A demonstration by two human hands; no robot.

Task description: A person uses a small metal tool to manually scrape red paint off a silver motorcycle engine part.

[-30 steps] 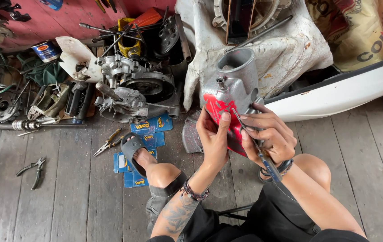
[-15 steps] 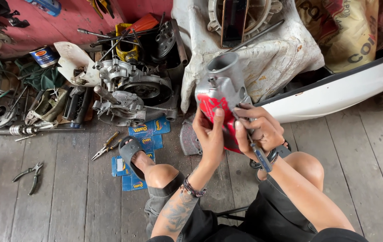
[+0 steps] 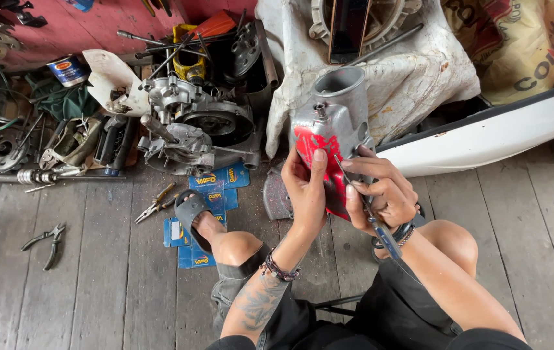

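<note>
Metal housing [image 3: 335,123] | left hand [image 3: 305,188] cradles | right hand [image 3: 384,191] angles screwdriver [image 3: 369,217]

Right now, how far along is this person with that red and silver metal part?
Done: the engine lies stripped on the floor. In hand: the left hand steadies the red and silver housing while the right hand works a screwdriver on it. Left: red paint covers its lower half; pliers lie unused.
</note>
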